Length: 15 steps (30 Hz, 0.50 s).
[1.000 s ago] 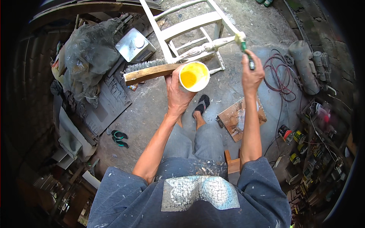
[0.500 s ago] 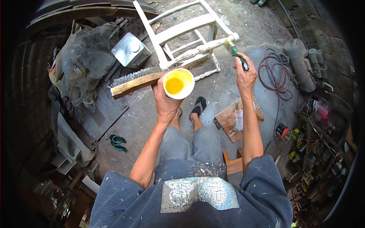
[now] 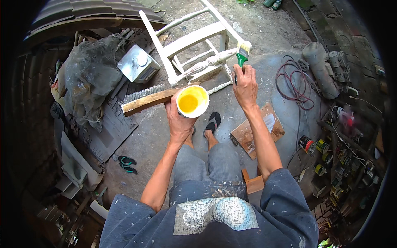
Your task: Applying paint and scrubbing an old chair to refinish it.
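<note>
My left hand (image 3: 180, 125) is wrapped round a white cup (image 3: 204, 108) with yellow liquid inside. The same hand also keeps hold of a wire brush (image 3: 147, 102), its long wooden body reaching out to the left with grey bristles up. Closed on a paintbrush (image 3: 242, 58) with a green handle, my right hand (image 3: 247, 89) is at the chair's near right corner. The pale bristles point away from me and overlap the end of the chair's post; whether they touch it I cannot tell. The white wooden chair (image 3: 196, 38) has turned spindles and lies tipped over on the ground.
A metal can (image 3: 135, 66) stands left of the chair, beside a plastic-covered heap (image 3: 93, 70). Flip-flops (image 3: 127, 164) lie at the left. On the right are a stained board (image 3: 248, 138), a coiled red hose (image 3: 294, 84), a grey tank (image 3: 318, 68) and several small cans (image 3: 306, 143).
My right hand has moved left and slightly nearer, and the paintbrush has turned so its bristles point away from me. My left hand still holds the cup and wire brush.
</note>
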Each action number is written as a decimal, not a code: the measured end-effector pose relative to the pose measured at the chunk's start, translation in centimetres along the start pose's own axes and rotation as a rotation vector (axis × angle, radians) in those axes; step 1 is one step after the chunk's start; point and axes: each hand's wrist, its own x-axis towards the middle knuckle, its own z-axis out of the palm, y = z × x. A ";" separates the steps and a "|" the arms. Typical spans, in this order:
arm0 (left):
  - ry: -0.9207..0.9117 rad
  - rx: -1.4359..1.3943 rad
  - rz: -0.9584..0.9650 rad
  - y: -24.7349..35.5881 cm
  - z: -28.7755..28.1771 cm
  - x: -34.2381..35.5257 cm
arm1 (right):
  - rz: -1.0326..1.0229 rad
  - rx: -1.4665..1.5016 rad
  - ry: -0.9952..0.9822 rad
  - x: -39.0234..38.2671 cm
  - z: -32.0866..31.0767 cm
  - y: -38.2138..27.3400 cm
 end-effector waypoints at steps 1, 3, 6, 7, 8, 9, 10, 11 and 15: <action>-0.002 -0.010 0.004 0.2 0.3 0.0 | -0.001 -0.070 -0.054 -0.5 0.5 1.0; 0.005 -0.008 0.004 0.0 0.2 -0.1 | -0.010 -0.141 -0.107 -0.7 0.5 0.6; 0.015 0.017 -0.007 -0.3 -0.2 -0.5 | 0.083 -0.036 -0.108 -0.9 -1.7 -1.7; 0.021 0.019 -0.008 -0.5 -0.3 -0.6 | 0.080 -0.016 -0.083 -0.6 -2.3 -2.2; 0.011 0.009 -0.007 -0.5 -0.2 -0.6 | 0.079 -0.021 -0.082 -0.1 -2.7 -2.0; 0.002 0.000 -0.005 -0.4 -0.1 -0.6 | 0.046 -0.028 -0.095 0.4 -2.9 -1.5; 0.002 -0.004 -0.005 -0.4 0.0 -0.5 | 0.013 -0.034 -0.109 1.0 -2.9 -0.9; 0.001 -0.015 -0.006 -0.3 0.0 -0.5 | -0.021 -0.038 -0.099 1.7 -2.6 -0.2; 0.011 -0.049 0.011 -0.1 0.2 -0.6 | -0.030 -0.078 -0.240 2.4 -2.5 3.3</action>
